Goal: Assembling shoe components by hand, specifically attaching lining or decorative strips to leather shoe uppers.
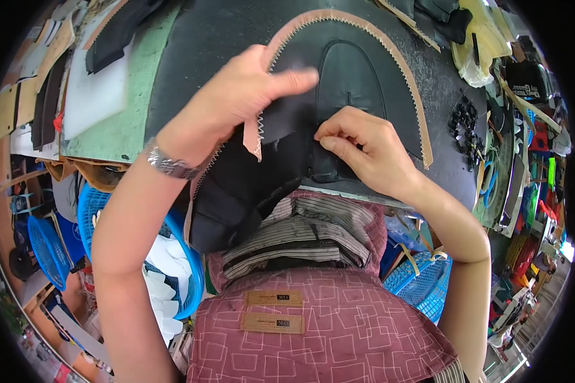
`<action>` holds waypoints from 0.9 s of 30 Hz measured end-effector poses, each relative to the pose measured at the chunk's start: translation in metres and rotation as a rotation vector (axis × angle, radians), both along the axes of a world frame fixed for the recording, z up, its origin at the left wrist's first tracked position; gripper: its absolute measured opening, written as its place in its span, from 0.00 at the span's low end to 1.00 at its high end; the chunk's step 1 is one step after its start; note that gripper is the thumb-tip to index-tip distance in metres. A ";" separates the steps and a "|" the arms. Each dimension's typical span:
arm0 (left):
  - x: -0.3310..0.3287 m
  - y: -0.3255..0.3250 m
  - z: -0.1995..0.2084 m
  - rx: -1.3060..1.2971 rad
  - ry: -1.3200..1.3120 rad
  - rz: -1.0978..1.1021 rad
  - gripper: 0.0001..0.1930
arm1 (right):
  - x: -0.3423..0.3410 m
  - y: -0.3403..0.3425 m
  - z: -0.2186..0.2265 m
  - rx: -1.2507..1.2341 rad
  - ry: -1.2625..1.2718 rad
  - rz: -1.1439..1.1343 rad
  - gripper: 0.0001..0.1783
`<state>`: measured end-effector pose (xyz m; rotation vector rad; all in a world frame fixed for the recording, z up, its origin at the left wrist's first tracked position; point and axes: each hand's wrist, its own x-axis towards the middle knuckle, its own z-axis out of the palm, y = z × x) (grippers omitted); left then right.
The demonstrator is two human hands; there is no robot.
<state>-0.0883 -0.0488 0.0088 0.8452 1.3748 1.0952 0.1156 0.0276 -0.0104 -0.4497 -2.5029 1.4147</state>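
A black leather shoe upper [410, 108] lies curved over the worktable, its outer edge bordered by a tan strip [396, 51] with zigzag stitching. My left hand [243, 86] grips this piece at its left side. The thumb points right over the black surface, while the other fingers are mostly hidden behind the edge. Inside the curve is a raised oval seam [349, 41]. Near its lower left, my right hand [361, 143] is closed in a pinch, thumb against forefinger, over the leather. What lies between those fingertips is too small to tell. Part of the black piece hangs over the table's near edge.
Small black pieces [467, 127] lie piled on the table's right, near a yellowish plastic bag [482, 48]. White and green sheets [102, 89] cover the left side. Below the table stand blue baskets [188, 281], the left one holding white pieces [163, 287].
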 end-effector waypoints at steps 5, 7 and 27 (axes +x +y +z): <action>-0.009 -0.024 0.011 0.255 0.480 0.167 0.21 | 0.016 -0.011 0.025 0.293 0.249 -0.015 0.11; -0.047 -0.059 0.040 0.307 0.679 0.347 0.31 | 0.033 -0.009 0.026 0.432 0.314 -0.035 0.15; -0.256 0.183 -0.028 -0.066 1.359 -0.245 0.50 | 0.119 0.058 0.008 0.964 -0.427 -0.811 0.19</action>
